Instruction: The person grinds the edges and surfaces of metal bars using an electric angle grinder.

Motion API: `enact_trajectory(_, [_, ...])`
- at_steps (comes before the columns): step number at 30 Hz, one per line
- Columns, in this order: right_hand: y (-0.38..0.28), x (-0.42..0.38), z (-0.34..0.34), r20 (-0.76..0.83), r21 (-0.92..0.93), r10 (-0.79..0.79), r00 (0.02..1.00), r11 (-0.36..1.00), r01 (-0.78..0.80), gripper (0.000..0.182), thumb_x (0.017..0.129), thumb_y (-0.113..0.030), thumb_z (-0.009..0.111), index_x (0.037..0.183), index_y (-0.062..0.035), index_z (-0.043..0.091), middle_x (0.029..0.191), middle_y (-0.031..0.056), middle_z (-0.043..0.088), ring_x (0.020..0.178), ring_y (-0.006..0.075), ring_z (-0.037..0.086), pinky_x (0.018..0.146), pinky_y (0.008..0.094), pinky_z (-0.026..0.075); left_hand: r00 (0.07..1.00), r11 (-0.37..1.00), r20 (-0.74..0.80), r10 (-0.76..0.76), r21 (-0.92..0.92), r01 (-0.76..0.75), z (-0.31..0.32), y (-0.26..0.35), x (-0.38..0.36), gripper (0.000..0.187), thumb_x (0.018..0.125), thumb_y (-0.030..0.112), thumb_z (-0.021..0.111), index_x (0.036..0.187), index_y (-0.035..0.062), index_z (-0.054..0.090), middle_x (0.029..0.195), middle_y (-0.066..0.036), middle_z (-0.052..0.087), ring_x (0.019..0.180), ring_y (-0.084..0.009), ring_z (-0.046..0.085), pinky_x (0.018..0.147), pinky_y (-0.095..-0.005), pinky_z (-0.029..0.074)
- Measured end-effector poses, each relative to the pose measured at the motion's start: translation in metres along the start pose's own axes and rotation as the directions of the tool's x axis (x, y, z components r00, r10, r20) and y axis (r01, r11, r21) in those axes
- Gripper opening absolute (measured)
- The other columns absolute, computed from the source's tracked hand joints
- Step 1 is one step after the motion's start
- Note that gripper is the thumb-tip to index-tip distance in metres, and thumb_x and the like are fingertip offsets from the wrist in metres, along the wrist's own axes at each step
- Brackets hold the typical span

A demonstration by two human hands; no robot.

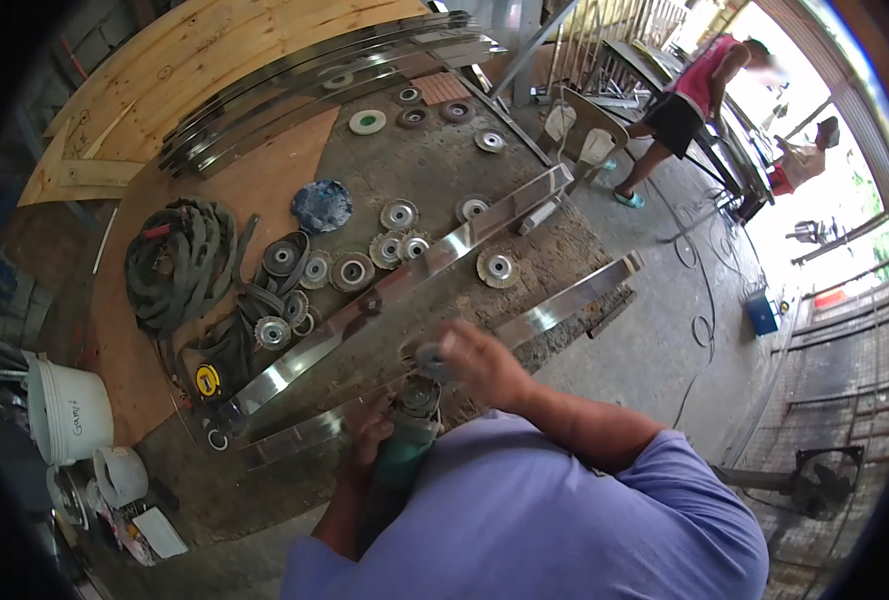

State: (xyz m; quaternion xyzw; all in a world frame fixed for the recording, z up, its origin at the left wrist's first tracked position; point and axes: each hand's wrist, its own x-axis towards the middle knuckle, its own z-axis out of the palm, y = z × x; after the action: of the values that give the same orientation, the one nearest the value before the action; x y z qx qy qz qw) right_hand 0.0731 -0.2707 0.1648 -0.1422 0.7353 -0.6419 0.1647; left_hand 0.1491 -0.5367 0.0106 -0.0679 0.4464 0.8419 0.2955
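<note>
- Right hand (480, 362): in front of the torso, fingers curled, a grey disc (432, 359) seemingly pinched at the fingertips; blurred, exact finger contact can't be told.
- Grey disc: just beyond the grinder's head, partly over it in view; touching or apart, cannot tell.
- Left hand (373, 438): wrapped on the side of the green grinder (411, 448), tool held close to the shirt, head pointing away from the body.
- Step, judged: disc handling at the grinder head; fitting or removing, unclear.
- Next move, judged: calls for a steady grinder, the disc kept level with its head, and fingers clear of the switch.
- Just beyond the hands: long shiny bar (397, 286) slanting across the worktable (445, 312); second bar (570, 298) to the right, passing near the right hand.
- Farther ahead: loose ridged wheel (498, 267) between the bars; more wheels past the long bar, blue round lid (322, 206) behind them.
- Left of the hands: yellow tape measure (208, 380) near the long bar's end, coiled strap (180, 265) beyond.
- Far right, well apart: co-worker (703, 82) bent over another bench.
</note>
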Motion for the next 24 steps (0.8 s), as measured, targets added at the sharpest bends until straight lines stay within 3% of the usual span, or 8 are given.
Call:
enact_trajectory(4, [0.036, 0.054, -0.022, -0.177, -0.012, 0.425, 0.888, 0.901, -0.433, 0.043, 0.107, -0.035, 0.05, 0.138, -0.0055, 0.059, 0.129, 0.018, 0.066, 0.118, 0.0296, 0.065, 0.103, 0.04, 0.051, 1.0, 0.997, -0.006, 0.007, -0.074, -0.007, 0.017, 0.022, -0.009, 0.073, 0.088, 0.036, 0.061, 0.149, -0.001, 0.045, 0.142, -0.017, 0.056, 0.126, -0.0275, 0.058, 0.106, -0.0401, 0.048])
enact_trajectory(6, [0.069, 0.086, -0.021, -0.181, -0.114, 0.434, 0.883, 0.882, -0.457, 0.045, 0.109, -0.04, 0.044, 0.138, -0.0086, 0.06, 0.125, 0.0166, 0.068, 0.112, 0.0271, 0.069, 0.095, 0.0395, 0.055, 1.0, 0.994, -0.017, -0.002, -0.11, 0.0, 0.021, 0.027, -0.014, 0.074, 0.088, 0.037, 0.062, 0.149, -0.001, 0.046, 0.142, -0.018, 0.056, 0.125, -0.0291, 0.059, 0.106, -0.0411, 0.049])
enact_trajectory(8, [0.097, 0.119, -0.009, -0.158, -0.337, 0.142, 0.977, 0.922, -0.189, 0.046, 0.107, -0.041, 0.047, 0.138, -0.0091, 0.06, 0.125, 0.0167, 0.069, 0.107, 0.0297, 0.072, 0.091, 0.04, 0.056, 1.0, 0.99, -0.029, -0.009, -0.14, 0.005, 0.023, 0.029, -0.021, 0.074, 0.087, 0.038, 0.063, 0.149, -0.0009, 0.046, 0.141, -0.018, 0.057, 0.124, -0.0307, 0.06, 0.105, -0.0422, 0.05])
enact_trajectory(10, [0.064, 0.16, 0.0, -0.126, 0.007, 0.363, 0.923, 0.931, -0.365, 0.051, 0.102, -0.045, 0.054, 0.136, -0.0079, 0.061, 0.129, 0.0165, 0.068, 0.107, 0.0358, 0.071, 0.087, 0.0453, 0.057, 0.999, 0.986, -0.04, -0.015, -0.167, 0.008, 0.026, 0.035, -0.023, 0.075, 0.087, 0.038, 0.064, 0.148, -0.0009, 0.046, 0.14, -0.019, 0.057, 0.123, -0.0322, 0.061, 0.104, -0.0432, 0.051])
enact_trajectory(11, [0.062, 0.178, -0.002, -0.168, -0.212, 0.344, 0.924, 0.903, -0.374, 0.049, 0.102, -0.046, 0.056, 0.131, -0.007, 0.064, 0.128, 0.0166, 0.068, 0.108, 0.0372, 0.07, 0.088, 0.0464, 0.057, 0.999, 0.983, -0.043, -0.019, -0.185, 0.011, 0.027, 0.037, -0.023, 0.075, 0.086, 0.039, 0.064, 0.148, -0.0008, 0.046, 0.14, -0.02, 0.058, 0.123, -0.033, 0.062, 0.104, -0.0437, 0.051])
enact_trajectory(16, [0.101, 0.244, -0.071, -0.404, -0.759, 0.089, 0.911, 0.523, -0.388, 0.04, 0.092, -0.042, 0.067, 0.112, -0.0079, 0.071, 0.114, 0.0143, 0.074, 0.111, 0.0375, 0.069, 0.091, 0.0478, 0.056, 0.998, 0.959, -0.048, -0.031, -0.283, 0.016, 0.032, 0.045, -0.023, 0.077, 0.085, 0.04, 0.067, 0.147, -0.0007, 0.047, 0.139, -0.021, 0.059, 0.12, -0.037, 0.064, 0.102, -0.0463, 0.053])
enact_trajectory(19, [0.129, 0.269, -0.142, -0.48, -0.812, 0.331, 0.813, 0.185, -0.554, 0.032, 0.085, -0.028, 0.071, 0.114, -0.0175, 0.08, 0.12, 0.0075, 0.076, 0.116, 0.0267, 0.072, 0.087, 0.0403, 0.06, 0.998, 0.926, -0.054, -0.019, -0.379, -0.003, 0.037, 0.046, -0.025, 0.078, 0.084, 0.041, 0.068, 0.147, -0.0006, 0.047, 0.138, -0.022, 0.06, 0.118, -0.0394, 0.066, 0.101, -0.0479, 0.055])
enact_trajectory(24, [0.186, 0.295, -0.193, -0.378, -0.899, 0.464, 0.801, 0.023, -0.438, 0.034, 0.085, -0.032, 0.072, 0.116, -0.0205, 0.08, 0.124, 0.0063, 0.075, 0.117, 0.0256, 0.072, 0.088, 0.0421, 0.06, 0.991, 0.888, -0.135, 0.014, -0.454, -0.074, 0.046, 0.052, -0.007, 0.081, 0.082, 0.036, 0.073, 0.148, -0.0017, 0.045, 0.136, -0.026, 0.06, 0.112, -0.0407, 0.07, 0.094, -0.0493, 0.06])
